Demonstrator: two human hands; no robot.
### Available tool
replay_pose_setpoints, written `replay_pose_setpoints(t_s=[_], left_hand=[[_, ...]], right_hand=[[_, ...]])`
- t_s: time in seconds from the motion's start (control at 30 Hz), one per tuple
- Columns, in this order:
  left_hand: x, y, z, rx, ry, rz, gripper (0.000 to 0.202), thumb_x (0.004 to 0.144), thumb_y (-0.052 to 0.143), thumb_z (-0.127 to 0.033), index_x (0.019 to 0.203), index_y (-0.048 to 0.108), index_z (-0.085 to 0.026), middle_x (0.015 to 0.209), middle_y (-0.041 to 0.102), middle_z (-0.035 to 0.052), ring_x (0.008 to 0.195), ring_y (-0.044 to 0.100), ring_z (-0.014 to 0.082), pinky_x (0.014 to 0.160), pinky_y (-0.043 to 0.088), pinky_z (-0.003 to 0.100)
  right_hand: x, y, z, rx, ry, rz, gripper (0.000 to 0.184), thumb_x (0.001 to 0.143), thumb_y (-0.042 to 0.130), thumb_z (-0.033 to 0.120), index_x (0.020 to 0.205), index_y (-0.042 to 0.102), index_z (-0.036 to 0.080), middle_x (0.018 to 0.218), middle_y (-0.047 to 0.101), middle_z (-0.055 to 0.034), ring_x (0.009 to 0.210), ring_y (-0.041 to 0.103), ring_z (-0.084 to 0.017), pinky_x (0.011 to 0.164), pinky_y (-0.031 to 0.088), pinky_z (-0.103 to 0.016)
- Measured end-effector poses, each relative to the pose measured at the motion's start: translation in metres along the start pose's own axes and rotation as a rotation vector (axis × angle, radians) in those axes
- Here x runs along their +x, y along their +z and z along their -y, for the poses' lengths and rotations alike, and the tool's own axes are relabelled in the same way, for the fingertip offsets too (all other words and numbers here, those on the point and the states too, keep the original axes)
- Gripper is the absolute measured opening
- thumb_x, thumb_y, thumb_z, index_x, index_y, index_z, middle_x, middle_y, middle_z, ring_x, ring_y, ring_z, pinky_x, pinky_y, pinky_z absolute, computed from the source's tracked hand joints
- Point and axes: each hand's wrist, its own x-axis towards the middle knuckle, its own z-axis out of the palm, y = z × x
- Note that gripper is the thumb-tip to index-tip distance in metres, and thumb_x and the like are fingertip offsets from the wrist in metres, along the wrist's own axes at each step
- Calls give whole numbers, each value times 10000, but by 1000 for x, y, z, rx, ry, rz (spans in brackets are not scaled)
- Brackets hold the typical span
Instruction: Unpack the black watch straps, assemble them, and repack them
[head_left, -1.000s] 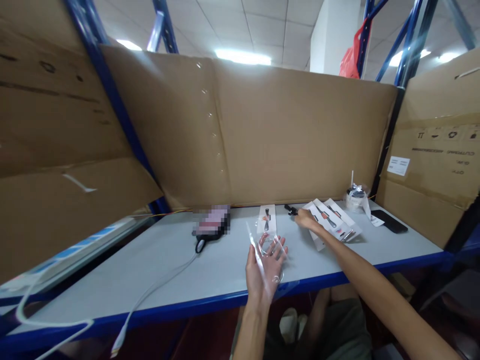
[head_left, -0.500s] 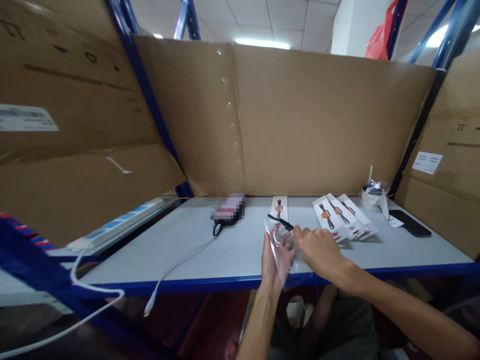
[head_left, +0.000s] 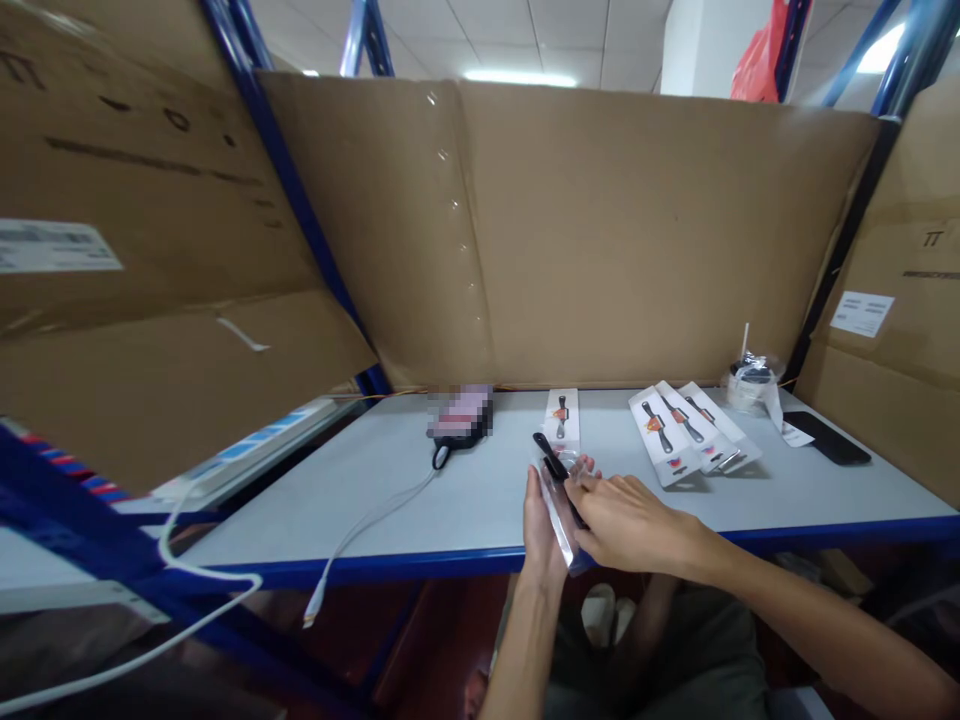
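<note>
My left hand (head_left: 541, 522) holds a clear plastic sleeve (head_left: 561, 520) upright over the front edge of the grey shelf table (head_left: 480, 500). Against it, my right hand (head_left: 626, 522) pinches a slim black strap-like item (head_left: 553, 466), whose upper end sticks out above the sleeve while the lower end lies in the sleeve's mouth. Both hands are closed and touch each other. One white packaged card (head_left: 562, 417) lies flat just behind the hands.
Three white packaged cards (head_left: 686, 430) fan out at the right, with a small bagged roll (head_left: 750, 384) and a black phone (head_left: 826, 437) beyond. A blurred device (head_left: 459, 415) with a white cable (head_left: 360, 530) lies left. Cardboard walls (head_left: 600, 240) enclose the shelf.
My right hand fetched the black item from the back of the table and brought it to the sleeve in my left hand. The item now sits deeper against the sleeve.
</note>
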Motion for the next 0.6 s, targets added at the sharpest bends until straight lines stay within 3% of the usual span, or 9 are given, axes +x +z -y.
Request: replay_pose_setpoints(t_s=[0.13,0.27,0.33,0.47,0.53,0.6], left_hand=[[-1,4,0,25,12,-25,558,1027,413,-525,1094,744,-81,922,768,163,872,761,275,892,604,411],[-3,6,0,-18,124,-38,516,1051,362,-483,1129,735,-136,920,768,135,882,762,251,864,607,389],[-5,4,0,-30,165,-34,521,1049,350,-498,1140,733,-156,965,771,142,930,758,255,876,603,393],[-8,0,0,-51,275,5,505,1033,370,-527,1205,718,-204,1041,770,119,996,744,260,905,590,399],[-9,-1,0,-52,296,12,496,1024,388,-534,1217,713,-213,1049,766,110,1001,741,262,914,583,404],[-8,-2,0,-54,288,20,482,1023,391,-527,1217,707,-219,1052,763,104,1017,737,260,927,576,407]], right_hand=[[6,-4,-14,168,-36,-39,224,971,553,267,1033,748,177,1069,762,-106,979,709,-242,827,488,-300],[25,11,-38,153,255,-283,327,1036,422,197,1058,748,186,1069,763,-93,997,689,-210,853,448,-282],[34,26,-51,120,308,-288,316,1016,439,151,1136,730,167,1118,754,-116,1032,678,-217,865,445,-286],[50,56,-66,138,52,-217,313,999,462,114,1202,696,160,1227,725,-125,1108,649,-215,948,439,-311],[55,64,-68,161,-76,-208,292,1012,457,119,1177,692,173,1258,715,-115,1106,648,-207,981,431,-324],[58,66,-68,166,-117,-187,249,1022,470,135,1096,703,176,1224,726,-107,1077,657,-201,990,426,-321]])
